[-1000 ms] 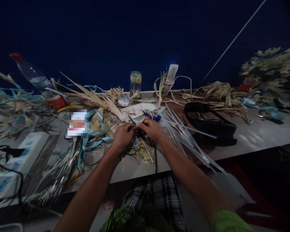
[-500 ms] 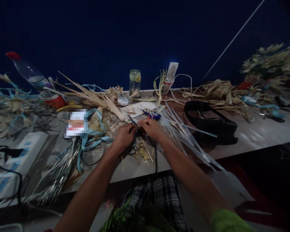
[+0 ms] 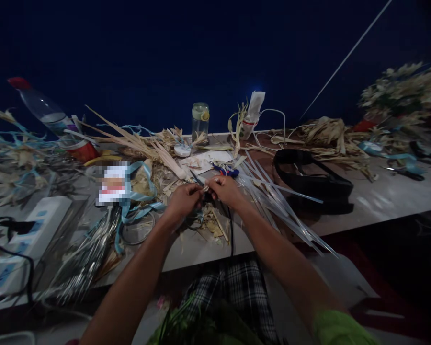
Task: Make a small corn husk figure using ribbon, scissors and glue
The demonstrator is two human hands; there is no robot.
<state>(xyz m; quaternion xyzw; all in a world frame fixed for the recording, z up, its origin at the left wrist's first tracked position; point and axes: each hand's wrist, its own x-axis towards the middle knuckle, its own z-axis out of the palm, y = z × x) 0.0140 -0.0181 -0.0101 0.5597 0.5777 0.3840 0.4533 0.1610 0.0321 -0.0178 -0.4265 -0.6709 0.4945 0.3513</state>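
My left hand [image 3: 184, 201] and my right hand [image 3: 224, 190] meet above the middle of the table, fingertips almost touching. Both are closed in a pinch on a small pale strip of dried husk [image 3: 205, 188], mostly covered by the fingers. A dark, narrow blade [image 3: 196, 178] lies just beyond the fingertips; its other end is hidden. Behind my right hand is a blue glue gun [image 3: 227, 170] with a small red light. Husk scraps [image 3: 212, 224] are scattered below the hands. A bundle of pale husk strips [image 3: 168, 160] lies beyond my left hand.
Long clear glue sticks [image 3: 273, 194] and a black strap-like object [image 3: 312, 184] lie to the right. At left are light-blue ribbon [image 3: 140, 211], a bunch of thin wires [image 3: 89, 258] and a white power strip [image 3: 32, 239]. A glass jar [image 3: 200, 125] stands at the back.
My fingers have shifted slightly, and the pale strip between them shows more clearly now. Things on the table stay where they were.
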